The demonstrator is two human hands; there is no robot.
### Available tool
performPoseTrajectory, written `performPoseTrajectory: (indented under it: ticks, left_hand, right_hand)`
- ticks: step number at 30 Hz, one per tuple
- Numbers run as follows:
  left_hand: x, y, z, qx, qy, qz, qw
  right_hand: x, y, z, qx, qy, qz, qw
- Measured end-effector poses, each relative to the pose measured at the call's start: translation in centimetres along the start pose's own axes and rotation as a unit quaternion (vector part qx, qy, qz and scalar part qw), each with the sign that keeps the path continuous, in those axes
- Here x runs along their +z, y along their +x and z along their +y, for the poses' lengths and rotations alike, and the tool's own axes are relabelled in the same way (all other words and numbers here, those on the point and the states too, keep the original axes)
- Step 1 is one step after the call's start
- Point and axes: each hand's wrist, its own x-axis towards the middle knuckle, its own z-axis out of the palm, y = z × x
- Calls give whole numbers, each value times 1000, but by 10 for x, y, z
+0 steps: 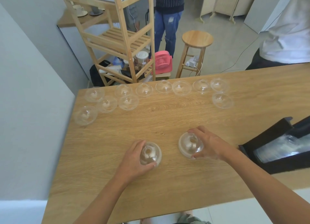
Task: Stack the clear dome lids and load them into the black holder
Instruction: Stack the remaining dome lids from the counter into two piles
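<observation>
Two clear dome lids are in play at the near side of the tabletop (167, 116). The left hand (132, 160) grips the near-left dome lid (151, 154) from its left side, fingers (140, 144) curled over the far rim and thumb hooked on the near rim, spread about as wide as the lid. The right hand (211, 144) mirrors it on the near-right dome lid (190, 145), fingers reaching over the far edge, thumb pinching the near rim. That one's rim looks thick, maybe several nested, but I cannot tell. The two lids sit apart, hole side up.

Over on the right edge lies the black holder (268, 135), tilted, with a row of clear stacked lids (281, 148) already inside. Along the far edge, eleven loose dome lids (128, 102) sit singly, some touching. Beyond the tabletop are a wooden stool (197, 39) and a pink fan (161, 61).
</observation>
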Motion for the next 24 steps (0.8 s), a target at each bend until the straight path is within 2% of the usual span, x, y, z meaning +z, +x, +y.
performPoseTrajectory:
  ticks: [4,6,10,12,14,19,24]
  left_hand:
    - [-4,2,3,-17,3,-18,1000]
    - [-7,3,2,-25,-6,6,1000]
    - [-17,12,-2,-13,-23,51,998]
    - [-22,19,-2,-15,-12,54,998]
    - [-26,26,0,-20,-11,59,998]
    - [-36,43,5,-19,1,76,997]
    - [-47,84,27,44,60,89,993]
  right_hand:
    - [-6,1,2,21,30,-24,999]
    - [-15,3,5,38,44,-10,998]
    - [-41,22,20,83,15,141,986]
    - [-55,39,31,143,-9,209,967]
    - [-67,55,43,205,-4,241,948]
    - [-84,78,74,317,38,240,917]
    - [-95,103,95,337,38,185,922]
